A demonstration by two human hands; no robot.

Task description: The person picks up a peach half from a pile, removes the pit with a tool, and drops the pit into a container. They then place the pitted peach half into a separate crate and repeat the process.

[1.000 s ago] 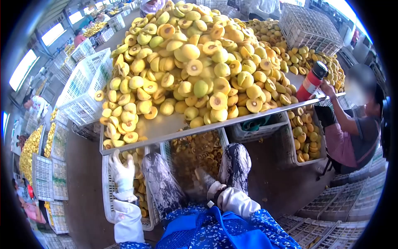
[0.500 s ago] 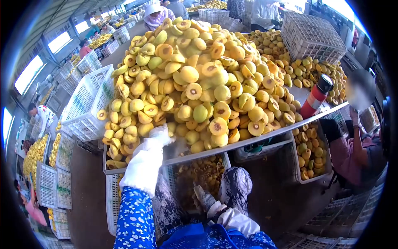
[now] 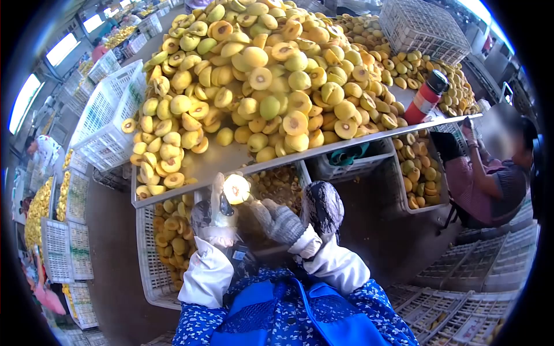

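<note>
Steel table (image 3: pixel 225 158); left hand (image 3: pixel 219 216) grips round peach half (image 3: pixel 236 188); knit-gloved right hand (image 3: pixel 280 222) near, perhaps touching.

Our left hand (image 3: pixel 218 222) wears a white glove and our right hand (image 3: pixel 281 221) a speckled grey one, around a pale yellow peach half (image 3: pixel 236 189). White sleeve covers meet blue sleeves printed with small white flowers, above a plain bright blue apron (image 3: pixel 288 314). On the silver-grey counter (image 3: pixel 222 158), the heap of peach halves (image 3: pixel 259 75) shows yellow, greenish and orange with brown pits. Beside it stand white crates (image 3: pixel 107 115) and a red flask (image 3: pixel 423 99) capped in black.
</note>
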